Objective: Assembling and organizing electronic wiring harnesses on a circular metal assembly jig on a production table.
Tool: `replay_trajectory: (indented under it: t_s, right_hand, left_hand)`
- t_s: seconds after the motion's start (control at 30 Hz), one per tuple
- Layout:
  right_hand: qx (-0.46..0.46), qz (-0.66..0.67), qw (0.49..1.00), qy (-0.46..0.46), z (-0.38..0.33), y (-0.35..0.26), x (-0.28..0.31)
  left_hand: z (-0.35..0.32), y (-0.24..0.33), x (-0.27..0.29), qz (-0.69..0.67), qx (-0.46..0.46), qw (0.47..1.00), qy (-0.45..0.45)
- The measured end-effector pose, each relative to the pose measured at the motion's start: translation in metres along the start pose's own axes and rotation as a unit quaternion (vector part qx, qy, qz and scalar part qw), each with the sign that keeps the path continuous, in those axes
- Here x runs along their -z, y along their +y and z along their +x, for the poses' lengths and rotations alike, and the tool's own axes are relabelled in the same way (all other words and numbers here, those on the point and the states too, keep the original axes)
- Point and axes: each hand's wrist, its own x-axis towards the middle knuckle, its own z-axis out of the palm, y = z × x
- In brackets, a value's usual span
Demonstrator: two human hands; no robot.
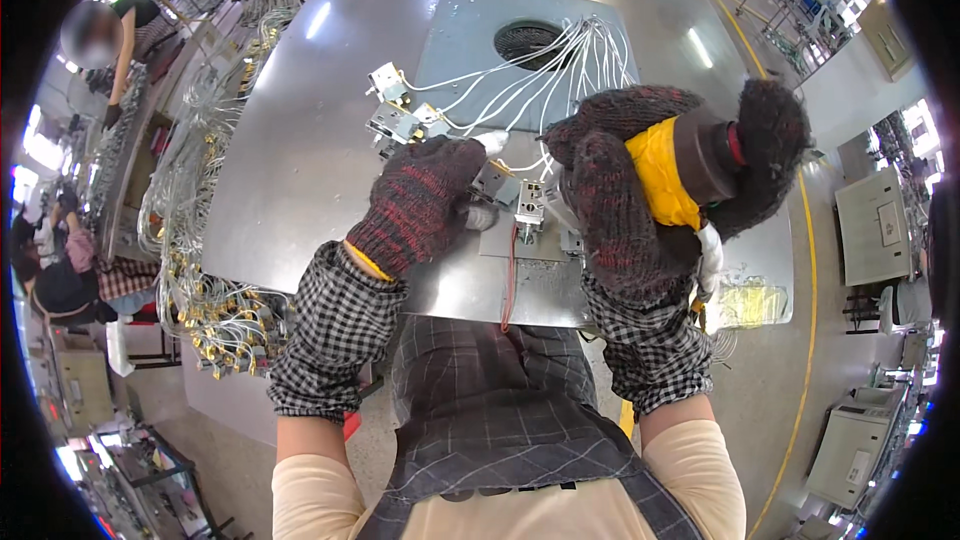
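On a shiny silver steel tabletop (300,140), there's a bunch of thin white wires (590,33) running to small boxy silver metal fittings (530,204). Left hand (418,202), in a dark red-flecked knit glove (400,220), is pinching one; right hand (615,190), gloved too, grips a dark cylindrical yellow-taped tool (668,172).

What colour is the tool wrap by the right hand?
The wrap is yellow, seen best in the head view.

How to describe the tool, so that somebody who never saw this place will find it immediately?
Start from the shiny metal table. Over its right side, the gloved right hand holds the dark, rounded tool. Thick yellow wrapping around it sets it apart from the white wires.
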Motion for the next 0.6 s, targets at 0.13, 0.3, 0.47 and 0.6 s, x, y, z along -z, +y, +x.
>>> replay_trajectory:
  t_s: [0.13,0.3,0.47,0.6]
  right_hand:
    - [-0.033,0.052,0.998,0.016,-0.006,-0.009,-0.007]
    - [-0.032,0.101,0.994,0.04,-0.002,-0.013,-0.014]
    - [0.106,-0.011,0.993,-0.052,0.031,0.002,0.019]
    - [0.206,-0.01,0.978,-0.035,0.04,0.014,0.042]
  left_hand:
    - [0.004,0.004,0.02,-0.202,0.062,0.974,-0.081]
    - [0.003,-0.005,-0.015,-0.613,0.025,0.79,-0.004]
    - [0.015,0.006,-0.008,-0.447,0.058,0.886,-0.111]
    - [-0.001,0.011,0.003,-0.613,0.063,0.783,-0.087]
